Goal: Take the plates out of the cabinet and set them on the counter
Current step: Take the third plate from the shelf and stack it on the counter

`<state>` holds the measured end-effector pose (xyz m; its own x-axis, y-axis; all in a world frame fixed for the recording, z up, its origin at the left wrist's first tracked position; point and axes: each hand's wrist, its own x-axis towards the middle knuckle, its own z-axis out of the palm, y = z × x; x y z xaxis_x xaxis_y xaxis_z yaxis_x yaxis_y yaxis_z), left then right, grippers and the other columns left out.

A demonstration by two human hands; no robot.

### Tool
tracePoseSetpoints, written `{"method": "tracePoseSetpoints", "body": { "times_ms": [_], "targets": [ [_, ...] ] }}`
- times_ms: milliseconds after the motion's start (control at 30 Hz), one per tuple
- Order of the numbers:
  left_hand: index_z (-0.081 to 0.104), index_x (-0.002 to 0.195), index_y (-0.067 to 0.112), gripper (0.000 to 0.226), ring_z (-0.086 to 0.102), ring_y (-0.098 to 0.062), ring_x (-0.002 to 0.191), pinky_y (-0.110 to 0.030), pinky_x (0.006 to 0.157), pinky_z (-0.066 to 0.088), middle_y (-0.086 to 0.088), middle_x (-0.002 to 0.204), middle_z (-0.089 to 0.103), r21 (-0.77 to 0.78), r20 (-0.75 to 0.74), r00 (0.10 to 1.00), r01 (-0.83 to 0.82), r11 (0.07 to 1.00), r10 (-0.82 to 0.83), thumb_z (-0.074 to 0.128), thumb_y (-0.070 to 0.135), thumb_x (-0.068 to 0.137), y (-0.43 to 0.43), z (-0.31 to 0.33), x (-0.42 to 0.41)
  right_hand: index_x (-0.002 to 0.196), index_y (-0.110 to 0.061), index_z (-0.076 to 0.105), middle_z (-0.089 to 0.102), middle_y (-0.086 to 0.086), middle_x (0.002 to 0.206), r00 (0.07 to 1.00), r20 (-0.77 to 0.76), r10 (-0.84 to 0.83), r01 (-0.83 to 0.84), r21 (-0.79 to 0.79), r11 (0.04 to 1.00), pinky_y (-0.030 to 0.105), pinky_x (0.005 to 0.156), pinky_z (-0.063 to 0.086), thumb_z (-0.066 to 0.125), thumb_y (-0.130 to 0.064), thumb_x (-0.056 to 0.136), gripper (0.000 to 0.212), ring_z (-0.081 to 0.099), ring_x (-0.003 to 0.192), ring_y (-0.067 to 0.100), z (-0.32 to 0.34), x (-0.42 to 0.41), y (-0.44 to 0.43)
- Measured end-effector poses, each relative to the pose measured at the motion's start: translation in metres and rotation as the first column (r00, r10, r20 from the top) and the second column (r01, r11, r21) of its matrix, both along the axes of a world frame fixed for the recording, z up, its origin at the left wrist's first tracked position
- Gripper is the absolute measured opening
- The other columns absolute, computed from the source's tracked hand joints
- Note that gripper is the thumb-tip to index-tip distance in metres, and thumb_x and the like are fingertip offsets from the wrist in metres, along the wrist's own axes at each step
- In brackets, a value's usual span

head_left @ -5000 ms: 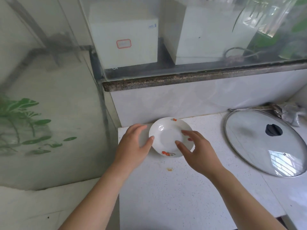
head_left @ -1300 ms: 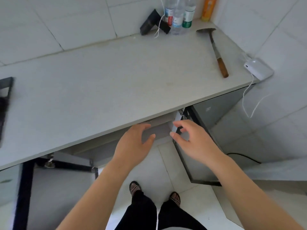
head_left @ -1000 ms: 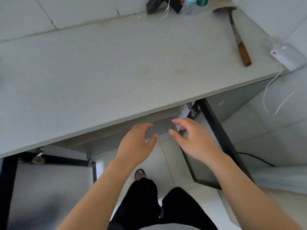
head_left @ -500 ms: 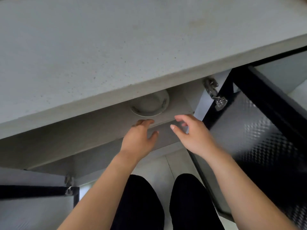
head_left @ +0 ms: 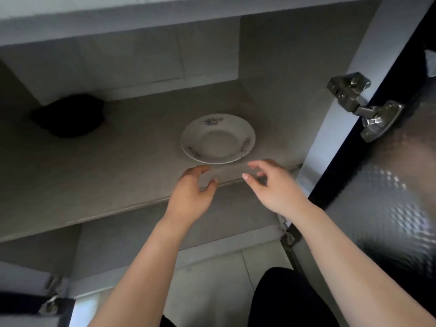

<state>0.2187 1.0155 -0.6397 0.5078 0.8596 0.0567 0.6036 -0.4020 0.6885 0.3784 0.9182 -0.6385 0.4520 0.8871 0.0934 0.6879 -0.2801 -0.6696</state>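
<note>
A dark object at the back left of the cabinet shelf is too shadowed to identify, the open door is blurred and cut by the right edge, and the plate rim motifs are too small to read

A single white plate lies right side up and flat on the grey shelf inside the open cabinet, toward the right end and close to the shelf's front edge. It is round, with a shallow sunken centre and a broad rim that carries three small flower prints, one bluish at the far side and two fainter ones at the near left and right. Nothing touches it, and the dim cabinet light leaves it looking greyish.
</note>
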Motion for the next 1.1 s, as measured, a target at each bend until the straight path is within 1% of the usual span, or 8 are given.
{"method": "tracePoseSetpoints", "body": {
  "times_ms": [167,233,300,500,633,733,967,1100],
  "targets": [
    [0.057,0.121,0.015,0.036,0.06,-0.018,0.098,-0.005,0.071,0.034,-0.003,0.123,0.057,0.074,0.066,0.996,-0.07,0.995,0.065,0.06,0.019,0.086,0.007,-0.021,-0.009,0.118,-0.015,0.057,0.055,0.001,0.117,0.994,0.114,0.005,-0.026,0.182,0.983,0.023,0.086,0.042,0.055,-0.034,0.09,0.034,0.052,0.107,0.016,-0.016,0.01,0.024],
    [0.057,0.121,0.015,0.038,0.062,-0.028,0.096,-0.017,0.082,0.039,-0.005,0.124,0.057,0.167,0.032,0.997,-0.08,0.983,0.076,0.061,0.019,0.084,0.015,-0.025,-0.011,0.116,-0.012,0.058,0.055,0.004,0.119,0.983,0.185,0.01,-0.052,0.224,0.973,0.019,0.085,0.038,0.057,-0.03,0.089,0.033,0.052,0.107,0.018,-0.023,0.017,0.034],
    [0.056,0.123,0.014,0.04,0.056,-0.03,0.109,-0.026,0.094,0.038,-0.008,0.126,0.056,0.221,0.02,0.995,-0.097,0.97,0.095,0.062,0.02,0.084,0.022,-0.024,-0.008,0.113,-0.008,0.06,0.056,0.008,0.119,0.96,0.279,0.022,-0.092,0.241,0.966,0.019,0.084,0.036,0.062,-0.027,0.086,0.033,0.054,0.108,0.022,-0.028,0.023,0.046],
    [0.055,0.123,0.014,0.04,0.053,-0.025,0.116,-0.024,0.093,0.036,-0.007,0.126,0.056,0.156,0.132,0.983,-0.151,0.976,0.131,0.062,0.023,0.085,0.029,-0.025,-0.002,0.104,-0.007,0.068,0.065,0.01,0.107,0.894,0.413,0.172,-0.261,0.169,0.95,0.027,0.085,0.044,0.068,-0.024,0.081,0.029,0.061,0.099,0.028,-0.043,0.033,0.067],
    [0.05,0.127,0.015,0.044,0.049,-0.021,0.118,-0.016,0.088,0.032,-0.005,0.13,0.05,0.12,0.194,0.969,-0.179,0.977,0.154,0.061,0.022,0.085,0.032,-0.029,0.001,0.091,-0.008,0.073,0.071,0.007,0.091,0.894,0.412,0.178,-0.291,0.23,0.929,0.027,0.078,0.048,0.065,-0.022,0.079,0.02,0.065,0.085,0.027,-0.042,0.035,0.074],
    [0.048,0.129,0.018,0.045,0.051,-0.02,0.117,-0.024,0.094,0.038,-0.003,0.132,0.048,0.071,0.226,0.958,-0.195,0.978,0.175,0.06,0.025,0.086,0.035,-0.032,0.001,0.088,-0.009,0.073,0.071,0.006,0.088,0.884,0.413,0.219,-0.333,0.227,0.915,0.03,0.075,0.051,0.064,-0.02,0.081,0.016,0.065,0.081,0.026,-0.043,0.035,0.078],
    [0.048,0.128,0.019,0.044,0.05,-0.019,0.118,-0.031,0.098,0.042,-0.002,0.131,0.049,0.04,0.265,0.951,-0.179,0.983,0.162,0.06,0.027,0.086,0.034,-0.038,0.007,0.09,-0.012,0.074,0.072,0.003,0.088,0.887,0.403,0.224,-0.34,0.243,0.908,0.029,0.076,0.049,0.053,-0.029,0.086,0.027,0.065,0.081,0.022,-0.047,0.035,0.07],
    [0.045,0.131,0.02,0.047,0.049,-0.009,0.108,-0.023,0.088,0.039,0.002,0.132,0.049,-0.022,0.301,0.936,-0.182,0.983,0.18,0.059,0.03,0.087,0.035,-0.038,0.008,0.093,-0.015,0.074,0.072,0.001,0.092,0.89,0.397,0.223,-0.337,0.246,0.909,0.03,0.08,0.05,0.052,-0.032,0.087,0.028,0.065,0.085,0.019,-0.049,0.034,0.05]
  ]
}}
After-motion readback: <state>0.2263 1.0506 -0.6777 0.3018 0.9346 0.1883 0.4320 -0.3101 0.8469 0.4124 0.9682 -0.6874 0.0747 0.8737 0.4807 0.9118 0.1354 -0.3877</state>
